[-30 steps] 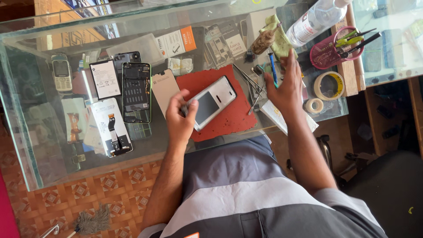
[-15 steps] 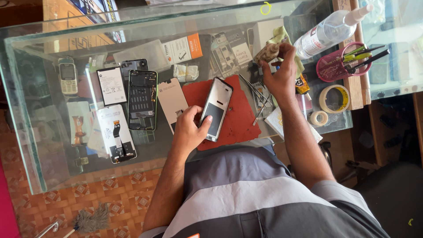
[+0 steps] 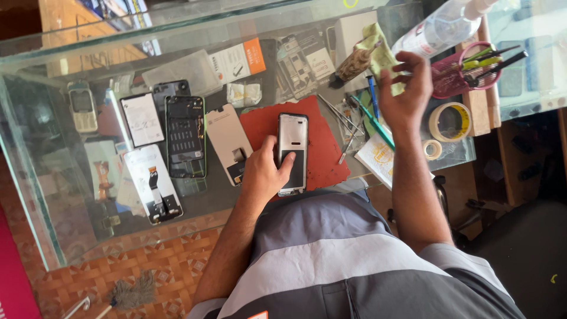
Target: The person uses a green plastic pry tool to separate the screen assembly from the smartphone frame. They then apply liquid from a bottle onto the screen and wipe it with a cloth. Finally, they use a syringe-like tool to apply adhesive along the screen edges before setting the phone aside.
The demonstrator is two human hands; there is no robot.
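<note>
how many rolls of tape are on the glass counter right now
2. A large yellow tape roll lies near the counter's right edge beside the pink basket; a small tape roll lies just below it, next to the right forearm. Others may be hidden.

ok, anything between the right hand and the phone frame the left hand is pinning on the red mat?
Nothing solid blocks it. The right hand hovers above the blue-handled tools; between it and the phone frame lie only thin metal tweezers, flat on the glass beside the red mat. The left hand covers the frame's lower part.
</note>
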